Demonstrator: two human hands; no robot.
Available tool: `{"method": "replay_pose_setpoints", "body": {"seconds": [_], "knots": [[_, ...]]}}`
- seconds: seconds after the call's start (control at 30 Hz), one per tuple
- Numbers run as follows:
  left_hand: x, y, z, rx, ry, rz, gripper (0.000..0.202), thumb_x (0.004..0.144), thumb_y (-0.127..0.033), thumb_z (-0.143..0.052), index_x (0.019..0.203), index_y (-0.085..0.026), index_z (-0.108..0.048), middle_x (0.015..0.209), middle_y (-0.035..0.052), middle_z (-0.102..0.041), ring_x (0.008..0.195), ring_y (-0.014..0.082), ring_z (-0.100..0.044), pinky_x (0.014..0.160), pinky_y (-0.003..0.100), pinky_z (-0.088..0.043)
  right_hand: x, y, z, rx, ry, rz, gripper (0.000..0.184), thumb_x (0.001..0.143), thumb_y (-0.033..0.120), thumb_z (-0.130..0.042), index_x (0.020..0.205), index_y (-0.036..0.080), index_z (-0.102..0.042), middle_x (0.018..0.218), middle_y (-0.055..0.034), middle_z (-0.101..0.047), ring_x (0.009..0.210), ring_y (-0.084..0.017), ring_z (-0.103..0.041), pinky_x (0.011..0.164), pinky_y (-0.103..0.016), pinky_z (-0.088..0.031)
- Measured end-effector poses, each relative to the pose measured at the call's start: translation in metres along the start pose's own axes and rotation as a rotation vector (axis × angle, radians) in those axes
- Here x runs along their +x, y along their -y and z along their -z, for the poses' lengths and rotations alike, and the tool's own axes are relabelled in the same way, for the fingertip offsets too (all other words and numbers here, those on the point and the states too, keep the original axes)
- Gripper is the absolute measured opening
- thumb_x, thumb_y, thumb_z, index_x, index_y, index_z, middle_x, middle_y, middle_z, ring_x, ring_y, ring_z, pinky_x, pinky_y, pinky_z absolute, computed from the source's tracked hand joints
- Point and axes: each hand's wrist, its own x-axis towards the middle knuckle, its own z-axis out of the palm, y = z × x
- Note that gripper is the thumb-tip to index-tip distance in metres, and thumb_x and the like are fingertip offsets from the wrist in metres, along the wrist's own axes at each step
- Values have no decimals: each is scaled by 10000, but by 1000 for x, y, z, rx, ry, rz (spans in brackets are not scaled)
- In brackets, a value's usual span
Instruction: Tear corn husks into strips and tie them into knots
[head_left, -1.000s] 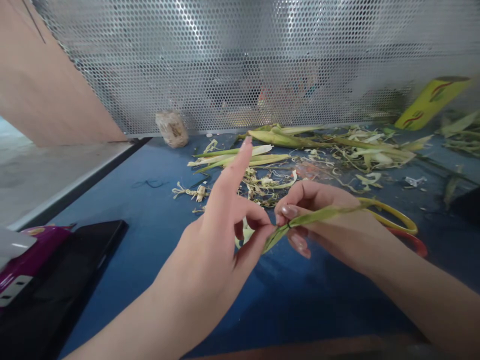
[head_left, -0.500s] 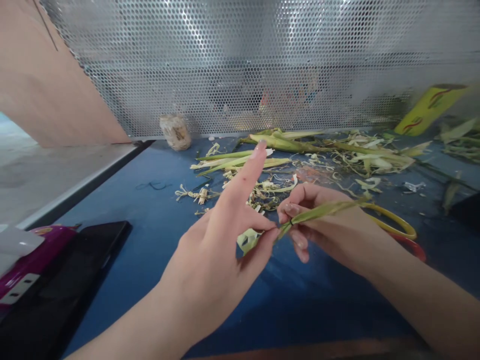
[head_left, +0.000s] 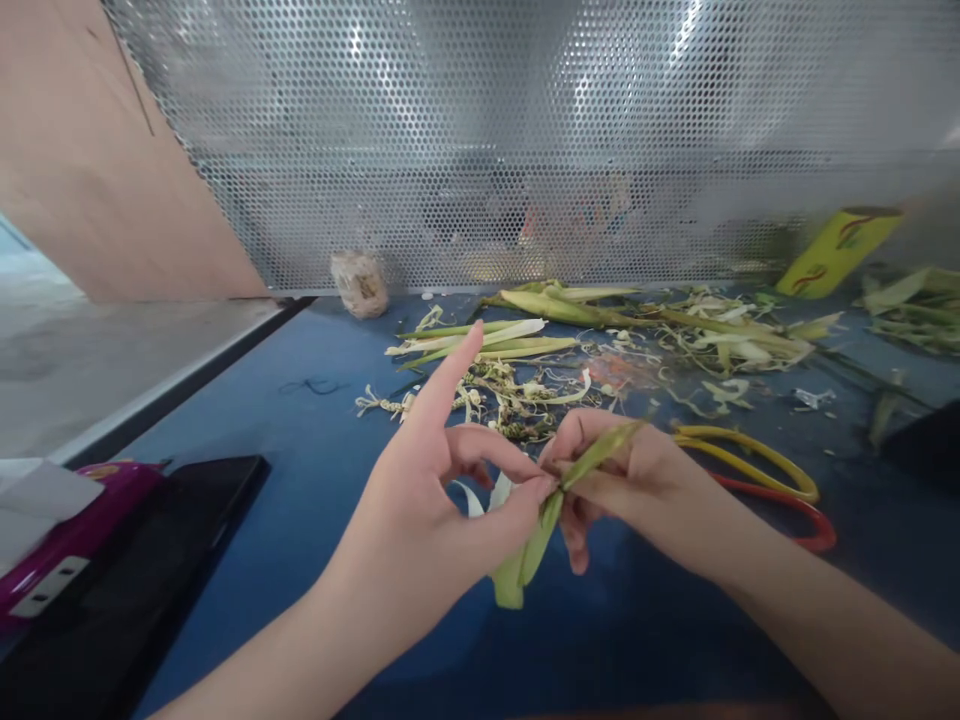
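A folded green leaf strip [head_left: 511,582] is held between both hands, its pale ends hanging below the fingers and one blade pointing up to the right. My left hand [head_left: 431,500] pinches it between thumb and a bent finger while the index finger points up. Closed on the same strip from the right, my right hand [head_left: 637,475] grips close to the left fingertips. The spot where the fingers meet is partly hidden. Beyond the hands lie small knotted plant pieces [head_left: 517,390] and longer leaf strips [head_left: 525,347].
Yellow-and-red-handled scissors [head_left: 806,488] lie beside my right wrist. At left are a black phone [head_left: 202,500] and a purple object [head_left: 97,530]. Leaf scraps [head_left: 731,335], a yellow tube [head_left: 836,255] and a wrapped roll [head_left: 360,283] stand before a perforated metal panel [head_left: 450,130].
Both hands have shifted slightly lower in view. The left index finger has tilted left, and more of the leaf strip's lower ends now hang into sight. The view has tipped up a little.
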Motion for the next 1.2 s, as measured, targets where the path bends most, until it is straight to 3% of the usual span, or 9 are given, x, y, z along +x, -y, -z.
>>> {"method": "replay_pose_setpoints", "body": {"seconds": [0.2,0.37,0.57,0.73,0.93,1.03,1.2], "knots": [[4,-4,2,-181,49,180,777,694,-202,-653,1339,-265,-223,638,-38,-622,609,129,-583,619,269,-476,0,2,-1,-54,16,-3,145,789,250,-582,734,170,-475,488,52,-563,425,-88,-578,432,-198,-490],[3,-2,-2,-221,59,136,633,735,-219,-623,1270,-273,-289,705,-35,-604,626,111,-556,613,256,-452,3,1,1,-58,-15,52,166,739,271,-630,700,165,-509,540,44,-547,459,-75,-543,464,-207,-487],[2,3,-8,-259,190,123,528,794,-182,-545,1251,-294,-305,738,-35,-596,698,130,-585,710,313,-447,1,2,0,-145,-96,55,134,690,40,-514,630,158,-494,511,46,-537,459,-63,-517,457,-187,-440],[0,3,-9,-300,231,153,496,800,-153,-520,1235,-270,-313,708,-38,-593,733,154,-619,746,340,-439,-1,3,-5,-182,-157,53,172,679,29,-516,620,178,-453,498,57,-530,451,-70,-512,455,-200,-428],[1,4,-8,-249,236,182,473,791,-157,-530,1216,-238,-341,699,-33,-598,750,154,-621,747,316,-442,0,2,-5,-185,-177,75,188,701,51,-547,615,184,-446,500,57,-523,455,-71,-507,456,-202,-419],[2,6,-8,-210,197,124,534,802,-189,-524,1279,-262,-295,733,-29,-598,736,140,-598,722,301,-444,2,3,-3,-120,-165,111,162,734,150,-596,638,174,-467,521,48,-535,455,-74,-511,449,-208,-410],[0,7,-4,76,115,-37,657,794,-251,-553,1355,-294,-214,743,-40,-625,670,116,-530,697,264,-427,4,2,3,59,-137,129,206,723,216,-660,642,148,-483,657,2,-610,448,-43,-471,430,-190,-346]]}}
